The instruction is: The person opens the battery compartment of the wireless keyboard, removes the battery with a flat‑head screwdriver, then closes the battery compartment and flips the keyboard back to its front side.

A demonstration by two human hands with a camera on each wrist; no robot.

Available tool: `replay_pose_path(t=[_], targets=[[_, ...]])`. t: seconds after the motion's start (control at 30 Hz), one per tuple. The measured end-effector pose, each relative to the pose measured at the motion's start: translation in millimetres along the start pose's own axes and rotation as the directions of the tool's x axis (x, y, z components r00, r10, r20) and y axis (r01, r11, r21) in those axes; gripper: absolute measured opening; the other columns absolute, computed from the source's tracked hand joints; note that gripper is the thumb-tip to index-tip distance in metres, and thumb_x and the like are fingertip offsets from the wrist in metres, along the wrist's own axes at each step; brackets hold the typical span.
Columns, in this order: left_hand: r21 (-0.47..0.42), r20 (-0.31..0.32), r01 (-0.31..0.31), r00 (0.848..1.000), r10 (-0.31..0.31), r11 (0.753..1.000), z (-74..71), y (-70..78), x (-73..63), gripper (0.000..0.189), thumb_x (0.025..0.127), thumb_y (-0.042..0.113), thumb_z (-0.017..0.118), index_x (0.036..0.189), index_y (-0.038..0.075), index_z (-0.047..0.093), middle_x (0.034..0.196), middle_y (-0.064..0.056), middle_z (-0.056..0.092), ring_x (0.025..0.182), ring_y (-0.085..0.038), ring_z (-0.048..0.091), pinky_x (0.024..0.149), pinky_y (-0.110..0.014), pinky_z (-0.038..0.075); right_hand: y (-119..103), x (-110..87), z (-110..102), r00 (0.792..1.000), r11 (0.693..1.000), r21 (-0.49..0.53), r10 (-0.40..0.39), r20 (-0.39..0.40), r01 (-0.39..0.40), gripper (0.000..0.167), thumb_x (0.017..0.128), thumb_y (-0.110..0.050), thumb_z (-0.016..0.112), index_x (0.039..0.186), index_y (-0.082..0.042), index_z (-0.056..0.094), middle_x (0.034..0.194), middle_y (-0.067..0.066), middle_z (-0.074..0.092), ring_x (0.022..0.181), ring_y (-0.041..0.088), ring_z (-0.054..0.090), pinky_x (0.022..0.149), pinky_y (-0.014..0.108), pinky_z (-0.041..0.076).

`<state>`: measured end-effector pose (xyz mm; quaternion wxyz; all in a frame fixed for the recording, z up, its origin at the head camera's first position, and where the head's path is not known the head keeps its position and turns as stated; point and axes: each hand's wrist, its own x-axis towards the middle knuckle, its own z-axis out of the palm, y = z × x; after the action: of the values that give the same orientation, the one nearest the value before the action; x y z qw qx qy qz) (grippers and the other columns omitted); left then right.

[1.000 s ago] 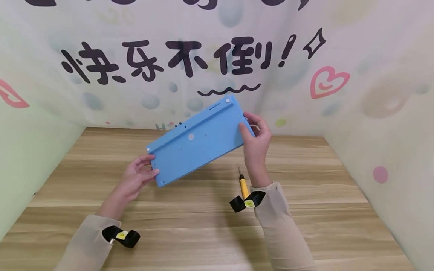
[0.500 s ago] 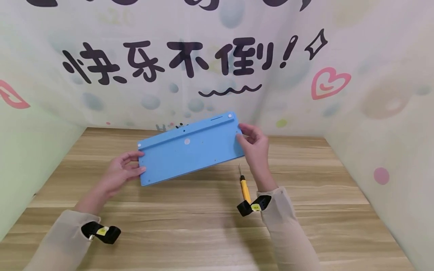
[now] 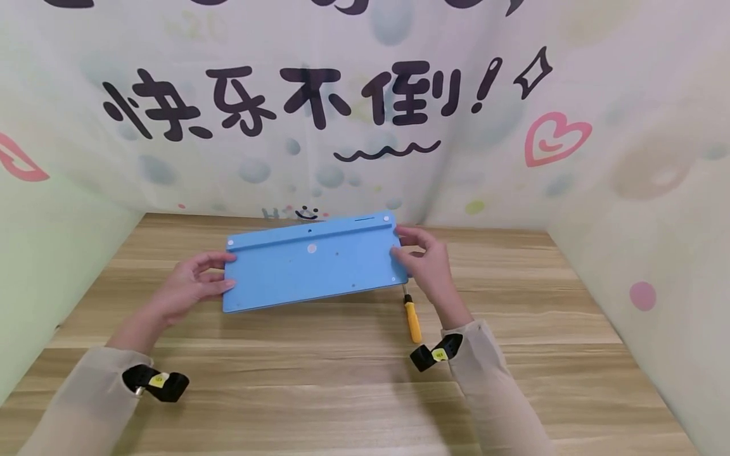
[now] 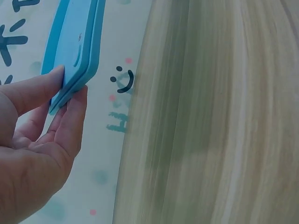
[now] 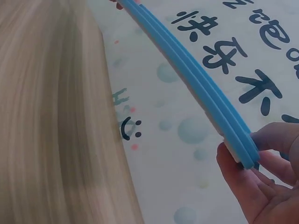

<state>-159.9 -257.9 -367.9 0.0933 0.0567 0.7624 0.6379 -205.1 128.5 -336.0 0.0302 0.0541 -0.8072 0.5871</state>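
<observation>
At far left, a pale green wall [image 3: 51,266] carries a pink outline [image 3: 23,159]. Next comes a beige left sleeve [image 3: 80,405] with a small black camera [image 3: 162,383] at its wrist. The left hand [image 3: 185,285] pinches the left end of a flat blue panel [image 3: 291,275], thumb on the near face, fingers behind. The panel is held up over the wood-grain table [image 3: 285,399], its right end a little higher, and shows white round spots and small holes. It blocks part of the table's back edge and the foot of the white backdrop [image 3: 399,183], which bears large black Chinese characters [image 3: 285,98]; a printed smiley [image 3: 307,213] shows just above the panel. Below the panel's right end a yellow screwdriver [image 3: 413,320] lies on the table, the tip of its shaft out of sight behind the panel. A second camera [image 3: 436,353] sits near its handle, on the right sleeve [image 3: 496,392]. The right hand [image 3: 429,263] pinches the panel's right end between thumb and fingers. Farther right are a pink heart [image 3: 530,142] and a pink dot [image 3: 642,296].
</observation>
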Motion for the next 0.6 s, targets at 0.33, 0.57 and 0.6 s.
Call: replay_pose_path(t=[0.33,0.57,0.6], targets=[[0.095,0.026,0.017,0.999,-0.02,0.995,-11.3,-4.0,2.2,0.038,0.087,0.011,0.063,0.123,0.01,0.05,0.114,-0.009,0.042,0.093,-0.011,0.048,0.075,-0.026,0.051,20.3,-0.3,2.6,0.98,0.993,-0.037,0.12,0.16,-0.115,0.044,0.083,-0.005,0.067,0.125,-0.01,0.055,0.111,0.014,0.055,0.087,0.029,0.062,0.061,0.036,0.055],[0.146,0.031,0.047,0.998,-0.052,0.988,-14.3,-7.1,3.0,0.052,0.087,0.015,0.064,0.13,-0.003,0.042,0.123,-0.014,0.039,0.096,-0.01,0.049,0.077,-0.024,0.05,35.1,-4.5,8.0,0.964,0.989,-0.018,0.144,0.224,-0.144,0.049,0.082,-0.001,0.066,0.128,-0.008,0.052,0.113,0.016,0.053,0.087,0.027,0.062,0.067,0.044,0.053],[0.146,0.038,0.045,0.998,-0.052,0.988,-14.6,-7.5,3.2,0.053,0.087,0.014,0.064,0.131,-0.005,0.04,0.124,-0.016,0.039,0.096,-0.01,0.049,0.077,-0.024,0.05,36.8,-5.3,8.7,0.963,0.989,-0.011,0.144,0.229,-0.146,0.05,0.082,-0.001,0.066,0.129,-0.008,0.052,0.113,0.016,0.053,0.088,0.027,0.062,0.068,0.046,0.053]])
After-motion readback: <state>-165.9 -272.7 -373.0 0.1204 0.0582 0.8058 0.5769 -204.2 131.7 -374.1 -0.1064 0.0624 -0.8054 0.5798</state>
